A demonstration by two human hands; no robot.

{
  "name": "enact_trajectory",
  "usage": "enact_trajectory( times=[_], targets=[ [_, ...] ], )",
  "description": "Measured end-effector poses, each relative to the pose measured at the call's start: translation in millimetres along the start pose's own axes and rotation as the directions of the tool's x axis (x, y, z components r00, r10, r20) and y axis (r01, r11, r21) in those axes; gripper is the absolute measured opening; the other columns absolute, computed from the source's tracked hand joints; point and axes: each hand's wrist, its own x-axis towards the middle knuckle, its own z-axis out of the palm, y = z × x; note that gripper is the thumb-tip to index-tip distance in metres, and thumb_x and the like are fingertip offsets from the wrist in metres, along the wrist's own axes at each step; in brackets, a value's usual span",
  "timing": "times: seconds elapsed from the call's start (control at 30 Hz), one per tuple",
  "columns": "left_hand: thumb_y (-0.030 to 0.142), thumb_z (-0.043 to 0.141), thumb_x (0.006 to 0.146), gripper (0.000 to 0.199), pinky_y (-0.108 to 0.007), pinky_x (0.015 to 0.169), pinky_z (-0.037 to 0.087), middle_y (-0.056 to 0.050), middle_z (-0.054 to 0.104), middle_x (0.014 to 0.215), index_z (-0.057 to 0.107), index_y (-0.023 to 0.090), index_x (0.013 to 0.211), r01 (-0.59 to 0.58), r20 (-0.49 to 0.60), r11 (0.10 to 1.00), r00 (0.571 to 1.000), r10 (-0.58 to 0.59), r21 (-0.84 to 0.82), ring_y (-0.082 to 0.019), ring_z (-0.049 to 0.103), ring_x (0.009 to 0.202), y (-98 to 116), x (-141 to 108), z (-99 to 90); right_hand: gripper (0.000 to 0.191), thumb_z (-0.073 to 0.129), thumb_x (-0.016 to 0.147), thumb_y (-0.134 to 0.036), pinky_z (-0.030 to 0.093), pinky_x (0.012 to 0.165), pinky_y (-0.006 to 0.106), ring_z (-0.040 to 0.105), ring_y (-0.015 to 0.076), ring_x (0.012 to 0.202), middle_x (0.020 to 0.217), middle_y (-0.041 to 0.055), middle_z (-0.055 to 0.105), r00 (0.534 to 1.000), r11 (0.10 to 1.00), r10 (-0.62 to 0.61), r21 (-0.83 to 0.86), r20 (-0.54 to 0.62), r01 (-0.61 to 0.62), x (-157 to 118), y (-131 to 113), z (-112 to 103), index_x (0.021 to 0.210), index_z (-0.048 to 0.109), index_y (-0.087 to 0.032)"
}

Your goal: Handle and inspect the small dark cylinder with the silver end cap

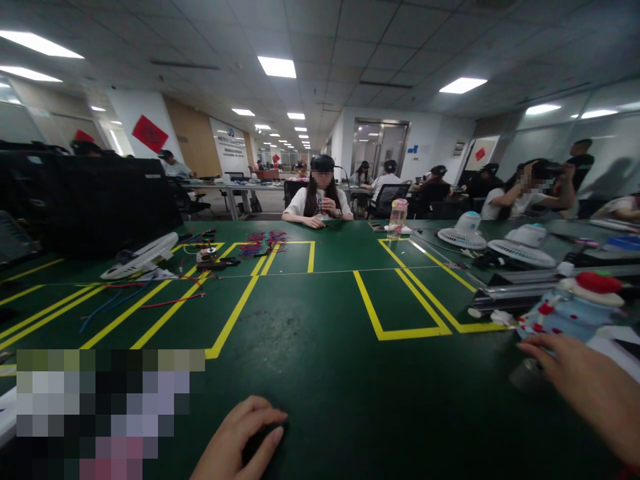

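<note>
My left hand (pixel 245 437) rests low on the green table (pixel 310 373), left of the middle, its fingers curved and apart with nothing between them. At the right edge my right hand (pixel 570 370) reaches over a small dark grey cylindrical object (pixel 529 375), which stands beneath its fingertips. The thumb side is partly hidden, and I cannot make out whether the fingers touch that object. Just behind my right hand lies a light blue bag (pixel 565 310) with a red and white top.
Bundled coloured wires (pixel 263 244) and a white fan (pixel 145 257) lie at the left. Farther right stand a pink-lidded bottle (pixel 398 217), two fans (pixel 463 233) and metal rails (pixel 500 297). A person (pixel 320 197) sits across the table.
</note>
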Motion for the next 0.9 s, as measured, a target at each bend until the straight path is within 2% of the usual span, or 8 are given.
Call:
enact_trajectory(
  times=[0.07,0.17,0.3,0.5,0.67,0.83,0.9],
  targets=[
    [0.029,0.055,0.086,0.017,-0.029,0.082,0.055,-0.003,0.068,0.094,0.071,0.028,0.093,0.004,-0.002,1.0,1.0,-0.004,0.001,-0.021,0.067,0.091,1.7,-0.6,-0.8,0.032,0.048,0.084,-0.044,0.044,0.073,0.04,0.062,0.0234,0.076,0.091,0.0128,0.065,0.987,0.993,0.1,0.057,0.127,-0.108,-3.7,15.8,2.9,0.088,0.07,-0.021],
    [0.029,0.056,0.086,0.016,-0.029,0.083,0.055,-0.003,0.069,0.095,0.071,0.028,0.092,0.009,-0.026,1.0,1.0,-0.009,0.002,-0.021,0.067,0.091,3.0,-0.9,-1.0,0.033,0.048,0.085,-0.048,0.044,0.075,0.038,0.064,0.0217,0.078,0.093,0.0121,0.065,0.951,0.972,0.176,0.111,0.253,-0.209,-6.8,17.5,4.2,0.091,0.07,-0.024],
    [0.03,0.057,0.085,0.017,-0.03,0.084,0.055,-0.002,0.07,0.095,0.072,0.029,0.092,0.006,-0.04,1.0,0.999,-0.006,0.004,-0.021,0.067,0.091,2.8,0.2,-0.2,0.035,0.047,0.085,-0.05,0.045,0.07,0.037,0.064,0.0214,0.076,0.092,0.0122,0.065,0.959,0.973,0.191,0.091,0.211,-0.214,-8.3,15.6,0.8,0.09,0.07,-0.024],
    [0.03,0.056,0.086,0.018,-0.029,0.081,0.056,-0.002,0.07,0.094,0.072,0.029,0.093,0.001,-0.03,1.0,1.0,-0.001,-0.008,-0.021,0.067,0.09,4.2,0.5,-1.7,0.034,0.051,0.082,-0.051,0.045,0.066,0.037,0.063,0.0222,0.073,0.089,0.0134,0.065,0.967,0.98,0.16,0.087,0.197,-0.18,-9.1,26.3,1.6,0.087,0.071,-0.023],
    [0.03,0.054,0.088,0.018,-0.03,0.083,0.055,-0.003,0.068,0.095,0.071,0.029,0.096,-0.003,0.012,1.0,1.0,0.003,-0.01,-0.021,0.066,0.092,0.3,-1.0,-2.2,0.035,0.053,0.08,-0.052,0.043,0.068,0.037,0.063,0.0228,0.075,0.091,0.0121,0.065,0.943,0.963,0.239,0.066,0.233,-0.261,-5.4,28.1,-1.1,0.088,0.071,-0.024],
    [0.029,0.051,0.091,0.022,-0.032,0.088,0.052,-0.003,0.066,0.102,0.068,0.03,0.106,0.013,0.053,1.0,0.998,-0.013,-0.005,-0.021,0.064,0.098,-5.3,-3.2,-1.9,0.039,0.048,0.082,-0.059,0.044,0.073,0.035,0.063,0.0199,0.08,0.095,0.0084,0.065,0.891,0.937,0.289,0.089,0.351,-0.338,-11.5,20.7,-9.3,0.092,0.07,-0.029],
    [0.029,0.052,0.091,0.022,-0.033,0.088,0.052,-0.003,0.065,0.102,0.068,0.03,0.106,0.015,0.053,1.0,0.998,-0.015,-0.001,-0.021,0.064,0.098,-5.5,-3.3,-1.9,0.04,0.048,0.081,-0.06,0.044,0.073,0.034,0.062,0.0198,0.082,0.099,0.0072,0.064,0.897,0.932,0.306,0.091,0.32,-0.351,-15.8,17.4,-10.8,0.096,0.07,-0.031]
  ],
)
